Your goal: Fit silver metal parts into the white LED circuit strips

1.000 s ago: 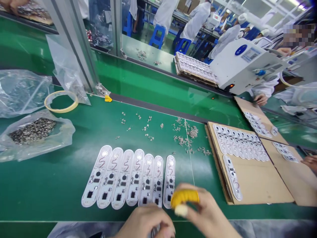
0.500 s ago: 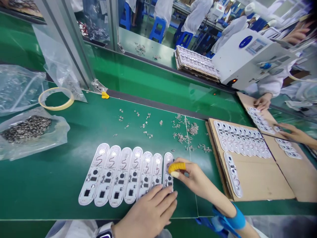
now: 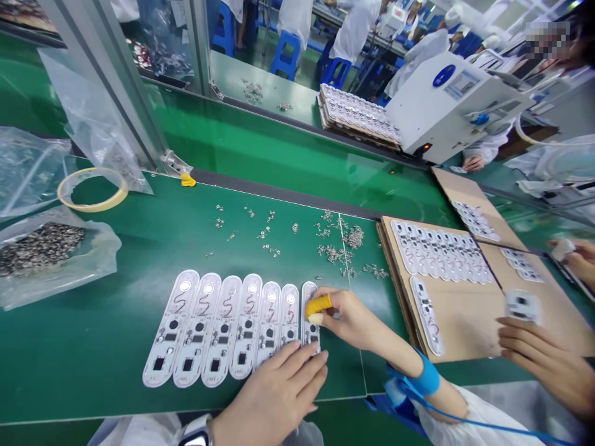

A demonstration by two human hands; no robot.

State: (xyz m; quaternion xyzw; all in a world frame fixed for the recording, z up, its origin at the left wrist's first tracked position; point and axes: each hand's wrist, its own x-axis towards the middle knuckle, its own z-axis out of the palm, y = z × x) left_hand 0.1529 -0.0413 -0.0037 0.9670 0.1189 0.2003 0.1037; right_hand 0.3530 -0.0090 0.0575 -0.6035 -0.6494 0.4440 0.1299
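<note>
Right hand (image 3: 346,314) pinches narrow at the end board (image 3: 311,338), one o'clock from the left hand (image 3: 281,391), lying open

1. A green tabletop (image 3: 93,347) is filling the foreground, its smooth surface catching a soft sheen.
2. A broad metal post (image 3: 106,74) is leaning across the upper left, and a dark rail (image 3: 279,195) is running along the tabletop's far side.
3. A clear partition (image 3: 279,148) is showing green reflections.
4. Blue stools (image 3: 286,52) are standing on the floor (image 3: 260,62) beyond.
5. Bright ceiling light (image 3: 546,4) is glowing at upper right.
</note>
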